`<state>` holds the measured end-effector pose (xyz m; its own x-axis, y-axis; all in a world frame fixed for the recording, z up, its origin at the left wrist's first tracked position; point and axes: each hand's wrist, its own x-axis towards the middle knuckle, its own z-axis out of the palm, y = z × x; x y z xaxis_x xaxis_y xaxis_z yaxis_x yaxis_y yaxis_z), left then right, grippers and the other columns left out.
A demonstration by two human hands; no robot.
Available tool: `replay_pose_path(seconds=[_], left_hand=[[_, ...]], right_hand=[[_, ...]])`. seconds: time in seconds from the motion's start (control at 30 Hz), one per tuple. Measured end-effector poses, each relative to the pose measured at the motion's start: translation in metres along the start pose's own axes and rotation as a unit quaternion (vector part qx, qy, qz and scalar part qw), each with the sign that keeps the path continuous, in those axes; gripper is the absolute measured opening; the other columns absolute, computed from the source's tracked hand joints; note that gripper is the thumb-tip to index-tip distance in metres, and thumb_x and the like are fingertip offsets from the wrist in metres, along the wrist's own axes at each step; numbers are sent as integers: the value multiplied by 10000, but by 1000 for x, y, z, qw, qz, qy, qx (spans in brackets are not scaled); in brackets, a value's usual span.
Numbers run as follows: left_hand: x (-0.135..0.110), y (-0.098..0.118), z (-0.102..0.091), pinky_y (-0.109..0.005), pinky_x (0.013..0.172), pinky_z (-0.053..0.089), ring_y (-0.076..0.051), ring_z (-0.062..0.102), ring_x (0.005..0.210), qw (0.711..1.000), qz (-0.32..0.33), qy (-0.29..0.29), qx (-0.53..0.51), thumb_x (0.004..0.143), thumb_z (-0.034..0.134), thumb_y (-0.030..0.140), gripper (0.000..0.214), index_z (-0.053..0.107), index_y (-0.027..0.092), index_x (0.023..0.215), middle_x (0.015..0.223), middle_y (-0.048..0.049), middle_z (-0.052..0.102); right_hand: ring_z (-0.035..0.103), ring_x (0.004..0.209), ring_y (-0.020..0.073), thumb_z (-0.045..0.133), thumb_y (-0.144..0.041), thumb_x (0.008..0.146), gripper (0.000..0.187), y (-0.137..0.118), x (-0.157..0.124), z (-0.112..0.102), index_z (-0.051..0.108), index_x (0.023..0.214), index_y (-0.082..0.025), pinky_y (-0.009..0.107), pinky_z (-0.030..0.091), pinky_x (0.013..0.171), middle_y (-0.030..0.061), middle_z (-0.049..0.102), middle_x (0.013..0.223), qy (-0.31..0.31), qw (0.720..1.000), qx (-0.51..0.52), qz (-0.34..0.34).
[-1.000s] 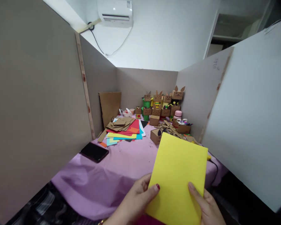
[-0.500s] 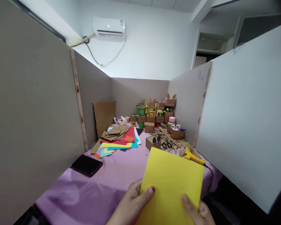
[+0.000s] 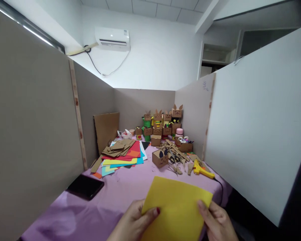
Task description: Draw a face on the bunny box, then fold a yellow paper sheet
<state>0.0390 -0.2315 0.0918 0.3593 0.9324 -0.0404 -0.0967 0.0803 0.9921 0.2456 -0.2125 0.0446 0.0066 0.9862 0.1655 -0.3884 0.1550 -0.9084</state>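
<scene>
A yellow sheet of paper (image 3: pixel 175 207) is held up over the front edge of the table. My left hand (image 3: pixel 137 219) grips its left side, thumb on top and fingers behind. On the opposite side, my right hand (image 3: pixel 217 217) pinches the sheet near its upper right corner. The lower end of the paper runs out of the picture. Beyond it sits a small cardboard box (image 3: pixel 160 159) with dark ears and a drawn face. Scissors (image 3: pixel 175 158) lie just behind that box, among cardboard scraps (image 3: pixel 171 147).
Coloured paper (image 3: pixel 137 149) with cardboard pieces (image 3: pixel 120 147) on top lies at left, near a black phone (image 3: pixel 85 186). To the right are a yellow glue gun (image 3: pixel 203 169) and a box of supplies (image 3: pixel 184 146). Several cardboard animal figures (image 3: pixel 157 122) stand at the back, with partitions around.
The yellow sheet sits lower in the view and tilts flatter. My right hand has shifted up along its right edge. The camera view has tipped upward and turned slightly right.
</scene>
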Motion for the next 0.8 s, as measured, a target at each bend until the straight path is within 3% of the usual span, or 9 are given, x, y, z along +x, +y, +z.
replay_pose_path(seconds=[0.17,0.23,0.33,0.37,0.43,0.47,0.53,0.63,0.8], left_hand=[[3,5,-24,-184,499,346,-119,494,584,991,14,-7,134,762,557,566,426,581,141,773,679,-4,559],[3,11,-27,-189,482,300,-106,417,560,971,35,-10,237,814,476,554,417,541,152,725,644,16,467],[4,20,-18,-199,478,249,-98,339,551,912,69,-36,402,890,367,464,408,505,173,638,614,36,385],[4,23,-14,-203,476,236,-97,319,543,893,77,-47,442,897,358,433,405,501,179,616,601,43,365],[6,26,-10,-209,475,226,-99,291,527,866,90,-67,487,888,376,383,374,520,186,605,582,53,341],[7,27,-10,-213,478,225,-101,289,520,859,92,-69,499,876,397,367,355,536,187,604,573,56,340],[11,29,-20,-221,486,224,-104,303,516,860,91,-52,500,859,425,358,342,549,184,592,561,56,361],[24,28,-52,-225,492,227,-109,304,529,887,64,-17,457,850,431,422,385,523,176,568,564,54,367],[69,8,-107,-230,525,344,-121,467,540,897,39,96,429,818,517,388,295,585,146,663,576,50,488]], right_hand=[[647,660,194,692,-449,707,266,-1,22,-33,721,763,-190,237,518,590,45,727,714,90,986,-86,-110],[661,810,204,668,-424,739,239,-2,22,-37,713,865,-225,236,526,696,52,737,875,99,973,-144,-151],[576,1082,238,712,-340,701,450,-7,18,-26,626,1139,-278,287,462,899,61,645,1176,13,927,-276,-254],[570,1087,245,718,-312,691,495,-9,16,-19,609,1173,-282,300,446,917,62,646,1169,-42,906,-312,-284],[644,865,220,641,-280,760,274,-11,16,-3,701,1027,-282,276,485,796,46,720,911,-146,879,-336,-306],[648,729,197,586,-282,805,190,-10,17,3,736,921,-274,254,488,707,32,718,771,-157,885,-330,-288],[601,583,175,562,-347,824,229,-5,22,11,746,746,-237,232,454,579,14,677,618,-91,926,-285,-230],[540,533,163,610,-503,743,348,10,41,9,702,658,-179,227,404,494,-3,624,562,-12,970,-218,-110],[515,468,152,559,-628,700,489,43,86,2,625,620,-150,235,385,453,-32,559,475,-8,977,-206,-46]])
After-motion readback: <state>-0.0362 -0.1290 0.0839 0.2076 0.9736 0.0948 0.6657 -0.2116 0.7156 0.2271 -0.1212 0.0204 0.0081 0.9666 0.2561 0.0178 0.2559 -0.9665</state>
